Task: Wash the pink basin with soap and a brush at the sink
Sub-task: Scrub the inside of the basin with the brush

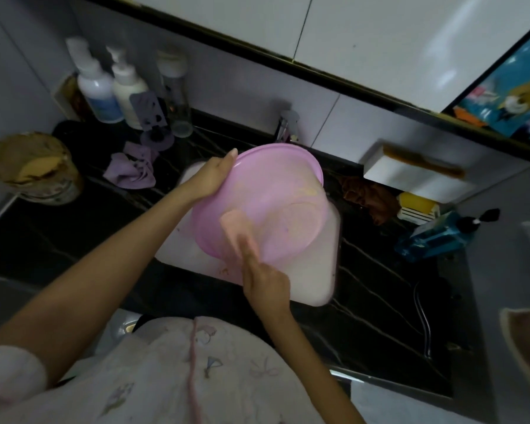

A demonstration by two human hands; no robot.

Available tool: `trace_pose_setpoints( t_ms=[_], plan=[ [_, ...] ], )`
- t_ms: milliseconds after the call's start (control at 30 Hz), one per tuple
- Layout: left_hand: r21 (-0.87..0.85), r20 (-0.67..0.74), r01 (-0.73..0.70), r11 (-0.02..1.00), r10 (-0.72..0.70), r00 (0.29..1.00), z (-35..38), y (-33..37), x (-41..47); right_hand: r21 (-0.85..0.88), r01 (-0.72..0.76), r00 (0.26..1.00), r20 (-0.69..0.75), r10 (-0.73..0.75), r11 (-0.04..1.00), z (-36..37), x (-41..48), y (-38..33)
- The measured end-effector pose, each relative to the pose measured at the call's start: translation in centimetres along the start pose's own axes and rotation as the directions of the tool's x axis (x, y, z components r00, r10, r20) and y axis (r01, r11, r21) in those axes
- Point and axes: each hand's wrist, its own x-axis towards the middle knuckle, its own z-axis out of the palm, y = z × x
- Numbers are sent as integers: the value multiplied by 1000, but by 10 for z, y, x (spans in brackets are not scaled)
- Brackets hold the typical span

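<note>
The pink basin (276, 191) is tilted over the white sink (312, 280), its inside turned toward me. My left hand (210, 177) grips its upper left rim, thumb on the edge. My right hand (263, 280) holds a pale pink brush or scrubber (236, 234), blurred, pressed against the basin's lower left inner wall. Yellowish smears show inside the basin near its right rim. The faucet (286, 127) stands behind the basin at the wall.
Several bottles (126, 84) stand at the back left of the black marble counter (74, 234), with a purple cloth (132, 169) and a round tin (34, 169). A blue pump bottle (438, 237), brown cloth (371, 197) and white wall shelf (410, 175) lie right.
</note>
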Motion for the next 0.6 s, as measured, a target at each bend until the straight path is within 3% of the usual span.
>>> trace_pose_setpoints(
  t_ms=[67, 133, 200, 233, 267, 333, 367, 400, 467, 600],
  plan=[
    [14, 37, -8, 1000, 7, 999, -2, -1, 4, -100, 108, 992, 79, -101, 989, 7, -2, 9],
    [21, 30, -6, 1000, 6, 1000, -1, -3, 5, -133, 93, 996, 12, -93, 987, 7, 9, 15],
    [22, 7, -14, 1000, 14, 1000, -2, -6, 6, -30, -60, 991, -121, 56, 998, -1, 19, 16],
    [8, -1, -22, 1000, 22, 1000, -2, -7, 7, 83, -193, 962, -178, 205, 978, -6, 27, 15],
    [-3, -7, -27, 1000, 27, 1000, -2, -8, 7, 237, -348, 895, -206, 397, 907, -9, 33, 13],
    [1, -29, -31, 1000, 31, 999, -1, -9, 7, 557, -570, 678, -96, 729, 604, -13, 43, 12],
    [4, -40, -25, 1000, 25, 999, 0, -8, 7, 634, -625, 592, 6, 806, 455, -12, 45, 11],
    [9, -45, -20, 1000, 20, 999, 1, -8, 6, 636, -674, 546, 87, 833, 376, -6, 42, 10],
    [4, -49, -19, 1000, 19, 999, 4, -10, 7, 602, -712, 570, 197, 797, 360, 1, 34, -5],
    [6, -61, 12, 1000, -11, 998, 4, -11, 8, 641, -601, 736, 210, 643, 478, -11, 31, -39]
  ],
)
